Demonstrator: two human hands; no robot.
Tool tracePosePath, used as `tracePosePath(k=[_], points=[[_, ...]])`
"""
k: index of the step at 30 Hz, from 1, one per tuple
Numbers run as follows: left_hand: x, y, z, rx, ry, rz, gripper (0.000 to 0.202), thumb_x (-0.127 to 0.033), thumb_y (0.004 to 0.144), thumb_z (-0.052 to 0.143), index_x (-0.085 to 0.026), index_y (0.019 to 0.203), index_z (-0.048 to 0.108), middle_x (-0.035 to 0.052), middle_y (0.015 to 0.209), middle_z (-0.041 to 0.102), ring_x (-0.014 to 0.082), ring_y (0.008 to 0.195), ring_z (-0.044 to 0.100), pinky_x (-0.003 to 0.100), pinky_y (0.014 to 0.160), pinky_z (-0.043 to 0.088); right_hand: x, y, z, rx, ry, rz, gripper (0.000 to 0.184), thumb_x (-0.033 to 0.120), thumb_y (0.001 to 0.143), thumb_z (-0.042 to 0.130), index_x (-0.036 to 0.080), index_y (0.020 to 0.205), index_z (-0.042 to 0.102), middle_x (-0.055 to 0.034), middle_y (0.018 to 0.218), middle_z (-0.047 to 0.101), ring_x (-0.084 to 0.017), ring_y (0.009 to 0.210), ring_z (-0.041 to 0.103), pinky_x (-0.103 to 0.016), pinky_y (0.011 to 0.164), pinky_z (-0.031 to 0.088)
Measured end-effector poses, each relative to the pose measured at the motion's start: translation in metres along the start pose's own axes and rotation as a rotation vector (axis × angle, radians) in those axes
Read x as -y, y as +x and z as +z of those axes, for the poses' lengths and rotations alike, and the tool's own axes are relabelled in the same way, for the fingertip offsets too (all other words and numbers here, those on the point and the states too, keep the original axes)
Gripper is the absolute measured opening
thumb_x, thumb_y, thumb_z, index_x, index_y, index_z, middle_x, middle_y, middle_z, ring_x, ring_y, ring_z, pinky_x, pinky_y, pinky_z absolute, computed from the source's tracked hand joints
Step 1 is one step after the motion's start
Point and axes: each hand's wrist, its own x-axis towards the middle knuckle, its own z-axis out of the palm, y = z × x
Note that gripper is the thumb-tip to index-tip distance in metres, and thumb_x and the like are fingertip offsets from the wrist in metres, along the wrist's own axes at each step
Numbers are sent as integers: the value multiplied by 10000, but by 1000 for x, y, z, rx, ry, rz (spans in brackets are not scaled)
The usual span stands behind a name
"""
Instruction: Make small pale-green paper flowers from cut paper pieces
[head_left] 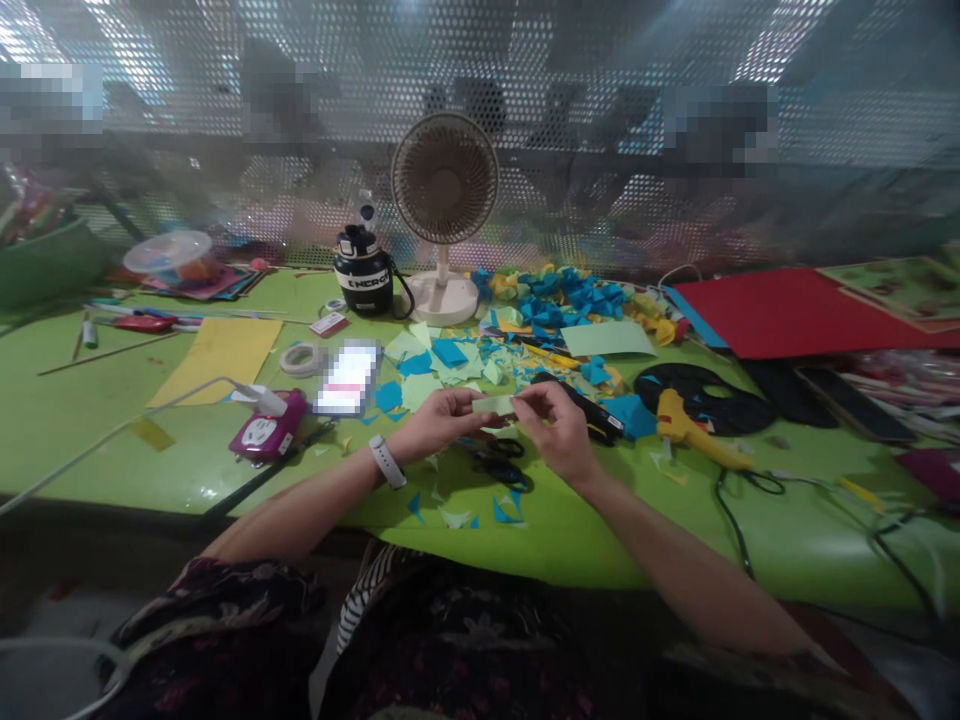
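Observation:
My left hand [439,420] and my right hand [559,430] are raised a little above the green table [90,420]. Between them they pinch a small pale green paper strip [495,404], one hand at each end. A white watch sits on my left wrist. Black scissors [499,465] lie on the table just under my hands, among blue and pale green paper scraps [439,365]. A yellow glue gun [686,425] rests to the right of my right hand, and a black tool [592,410] lies right behind it.
A small white fan [445,205] and a black bottle [364,275] stand at the back. Folded blue and yellow paper pieces [570,295] are heaped beside a red sheet [787,310]. A tape roll [302,358], a yellow sheet [221,355], a purple power strip [270,430] and cables lie left.

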Motion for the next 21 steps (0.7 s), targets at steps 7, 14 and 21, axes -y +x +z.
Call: tracePosePath(k=[7, 14, 21], points=[[-2, -1, 1, -5, -35, -84, 455, -360, 661, 888, -110, 980, 683, 85, 900, 773, 192, 881, 749, 308, 811, 596, 3, 3, -4, 234, -60, 93, 409, 604, 864, 559, 220, 740, 491, 38, 618, 464, -121, 555, 435, -258, 523, 361], [-5, -2, 4, -10, -35, -105, 481, -411, 613, 905, -107, 893, 660, 62, 822, 764, 160, 767, 739, 306, 794, 599, -1, 1, 0, 191, -101, -33, 338, 478, 894, 548, 221, 696, 452, 29, 635, 448, -121, 584, 416, -263, 565, 361], [-7, -3, 3, 32, 31, -147, 484, -485, 623, 879, -95, 819, 670, 82, 799, 761, 152, 695, 720, 270, 684, 587, -2, 1, -2, 207, -59, -25, 355, 480, 881, 587, 217, 681, 458, 37, 609, 429, -112, 555, 396, -259, 523, 326]])
